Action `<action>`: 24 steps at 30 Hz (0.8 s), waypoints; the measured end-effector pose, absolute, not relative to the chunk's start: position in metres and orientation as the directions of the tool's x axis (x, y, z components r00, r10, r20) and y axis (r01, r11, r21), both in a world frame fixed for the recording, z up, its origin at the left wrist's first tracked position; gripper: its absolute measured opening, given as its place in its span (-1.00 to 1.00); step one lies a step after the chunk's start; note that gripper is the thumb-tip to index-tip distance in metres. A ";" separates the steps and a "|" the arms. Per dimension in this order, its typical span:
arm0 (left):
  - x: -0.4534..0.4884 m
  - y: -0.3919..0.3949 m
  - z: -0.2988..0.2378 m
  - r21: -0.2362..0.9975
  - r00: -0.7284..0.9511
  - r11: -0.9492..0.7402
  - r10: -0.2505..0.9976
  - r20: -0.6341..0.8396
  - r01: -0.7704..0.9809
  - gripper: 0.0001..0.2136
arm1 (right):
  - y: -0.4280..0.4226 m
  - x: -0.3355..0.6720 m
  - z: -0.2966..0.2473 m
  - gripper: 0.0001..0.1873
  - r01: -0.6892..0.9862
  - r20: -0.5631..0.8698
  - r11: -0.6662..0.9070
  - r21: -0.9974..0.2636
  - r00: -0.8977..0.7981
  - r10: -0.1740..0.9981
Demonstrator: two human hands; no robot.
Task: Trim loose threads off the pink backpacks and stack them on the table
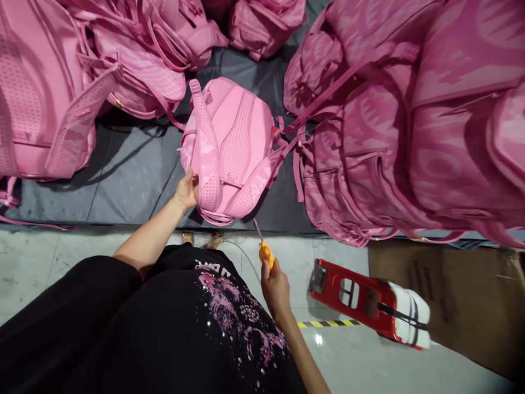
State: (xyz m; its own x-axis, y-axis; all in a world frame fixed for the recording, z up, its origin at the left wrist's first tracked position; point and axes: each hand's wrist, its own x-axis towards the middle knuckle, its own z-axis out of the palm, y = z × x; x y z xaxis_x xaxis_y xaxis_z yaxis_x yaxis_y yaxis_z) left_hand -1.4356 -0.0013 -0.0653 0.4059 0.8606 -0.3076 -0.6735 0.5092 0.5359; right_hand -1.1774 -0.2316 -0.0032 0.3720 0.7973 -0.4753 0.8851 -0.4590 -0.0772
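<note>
A small pink backpack (235, 137) lies on the dark table in front of me, its padded back panel and shoulder straps facing up. At its lower left side, my left hand (187, 191) grips the edge, with part of the fingers hidden by the bag. My right hand (275, 287) is closed around an orange-handled tool (266, 254) with a thin metal shaft. The shaft points up toward the bag's bottom edge, apart from it. Its exact kind is unclear.
Large pink patterned backpacks (377, 153) crowd the table's right side, and more pink bags (135, 71) stand at the left and back. Below the dark tabletop (127, 175), a red and white object (356, 298) stands on the floor beside brown cardboard (443, 306).
</note>
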 end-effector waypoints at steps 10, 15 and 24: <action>-1.427 -0.005 -0.051 0.829 0.307 0.474 0.869 -0.387 -0.297 -0.35 | -0.204 -1.215 -0.040 -0.56 0.920 -0.601 -0.374 -0.117 0.235 0.764; -1.422 -0.067 -0.045 0.954 0.033 0.029 0.999 -0.041 0.298 -0.34 | -0.202 -1.221 -0.041 -0.56 0.918 -0.634 -0.361 -0.166 0.181 0.752; -1.353 -0.031 -0.089 0.182 0.626 -0.620 0.780 0.031 0.763 -0.25 | -0.209 -1.221 -0.058 -0.68 0.859 -0.607 -0.470 -0.201 0.267 0.748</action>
State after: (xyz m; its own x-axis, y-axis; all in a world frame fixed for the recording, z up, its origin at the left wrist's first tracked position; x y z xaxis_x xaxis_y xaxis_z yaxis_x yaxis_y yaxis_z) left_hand -1.3534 -0.0310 -0.0895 0.6256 0.7795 0.0313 0.7634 -0.6199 0.1816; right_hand -1.2208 -0.2094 -0.0576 0.2675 0.7485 -0.6069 0.8594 -0.4702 -0.2011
